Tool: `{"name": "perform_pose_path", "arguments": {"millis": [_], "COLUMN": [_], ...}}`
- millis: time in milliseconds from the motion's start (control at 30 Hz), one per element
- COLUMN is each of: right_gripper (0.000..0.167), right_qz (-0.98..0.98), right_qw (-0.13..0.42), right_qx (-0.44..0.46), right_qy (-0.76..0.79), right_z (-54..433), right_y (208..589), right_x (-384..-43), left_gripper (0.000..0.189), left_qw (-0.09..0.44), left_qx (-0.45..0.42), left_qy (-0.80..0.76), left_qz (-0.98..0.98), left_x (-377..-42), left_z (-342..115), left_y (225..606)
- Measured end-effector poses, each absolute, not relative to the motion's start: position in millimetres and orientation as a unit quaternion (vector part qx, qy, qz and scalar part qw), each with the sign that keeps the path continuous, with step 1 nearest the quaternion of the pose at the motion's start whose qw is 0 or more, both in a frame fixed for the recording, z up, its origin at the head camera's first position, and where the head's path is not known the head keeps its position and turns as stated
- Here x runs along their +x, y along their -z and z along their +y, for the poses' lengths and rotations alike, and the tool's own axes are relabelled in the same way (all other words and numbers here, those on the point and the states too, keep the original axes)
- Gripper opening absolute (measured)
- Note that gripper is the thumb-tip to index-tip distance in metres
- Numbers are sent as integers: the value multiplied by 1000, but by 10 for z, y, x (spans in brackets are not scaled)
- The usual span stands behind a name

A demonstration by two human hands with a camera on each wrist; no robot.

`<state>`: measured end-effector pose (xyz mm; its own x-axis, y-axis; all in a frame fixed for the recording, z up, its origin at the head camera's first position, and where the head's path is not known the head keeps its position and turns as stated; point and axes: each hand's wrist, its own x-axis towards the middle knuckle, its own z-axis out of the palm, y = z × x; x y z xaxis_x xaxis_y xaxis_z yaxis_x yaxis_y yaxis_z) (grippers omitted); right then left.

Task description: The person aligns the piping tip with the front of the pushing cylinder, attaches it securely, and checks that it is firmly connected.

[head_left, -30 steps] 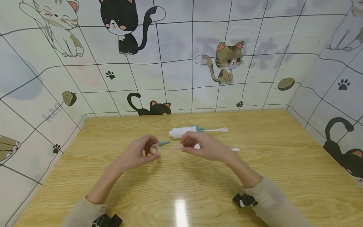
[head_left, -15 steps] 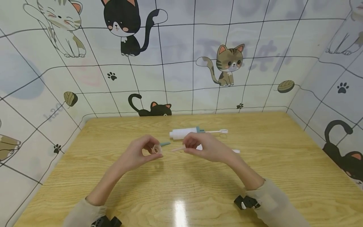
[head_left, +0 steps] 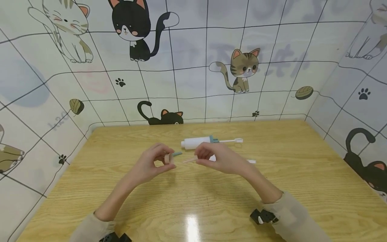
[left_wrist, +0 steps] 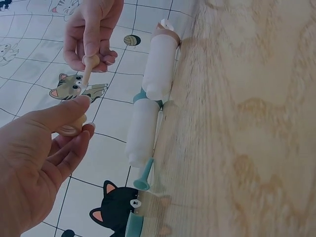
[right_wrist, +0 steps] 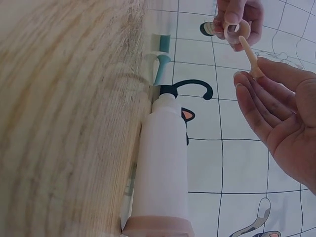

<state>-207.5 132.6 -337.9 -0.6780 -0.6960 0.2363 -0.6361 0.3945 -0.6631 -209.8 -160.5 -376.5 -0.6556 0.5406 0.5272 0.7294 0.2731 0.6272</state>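
My left hand (head_left: 151, 163) holds a small beige ring-shaped cap (head_left: 168, 159) between thumb and fingers, raised off the wooden table. In the right wrist view the cap's round opening faces the other hand. To the right, my right hand (head_left: 219, 158) pinches a slim beige tapered nozzle (right_wrist: 248, 52) by its wide flanged base. The nozzle's narrow tip points left toward the cap; in the head view a short gap shows between them. Behind the left hand lies a teal nozzle (left_wrist: 144, 175), with a teal cap (left_wrist: 134, 225) near it.
A white bottle with a teal collar (head_left: 196, 143) lies behind my hands, a white stick (head_left: 228, 139) reaching right from it. A second white bottle (right_wrist: 163, 163) with a pinkish collar (right_wrist: 158, 226) lies beside the right hand, mostly hidden in the head view. A cat-print cloth surrounds the table.
My left hand has moved slightly right, and the beige cap has turned so its opening no longer faces the head camera. The right hand keeps the beige nozzle almost still.
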Motion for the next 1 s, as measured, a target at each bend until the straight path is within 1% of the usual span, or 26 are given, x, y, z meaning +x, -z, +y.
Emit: {"name": "perform_pose_path", "arguments": {"millis": [100,267,367,533,800,1000], "right_gripper": [17,18,19,19,19,18], "right_qz": [835,832,832,832,816,807], "right_qw": [37,21,9,-3,-34,-42], "right_qx": [-396,-397,-395,-393,-415,-428], "right_qy": [381,387,389,391,399,405], "right_z": [1332,1327,1320,1309,1265,1211], "right_y": [3366,3355,3349,3330,3328,3339], "right_x": [-2066,-2055,-2046,-2025,-1988,-1968], "left_gripper": [41,46,48,47,47,48], "left_qw": [112,99,101,111,97,98], "left_qx": [-393,-384,-386,-397,-385,-401], "left_qy": [453,474,483,499,514,526], "left_qz": [-792,-786,-779,-762,-761,-743], "left_x": [-2095,-2061,-2047,-2032,-1986,-1946], "left_z": [-1590,-1559,-1534,-1482,-1412,-1366], "left_y": [3754,3722,3711,3704,3691,3696]}}
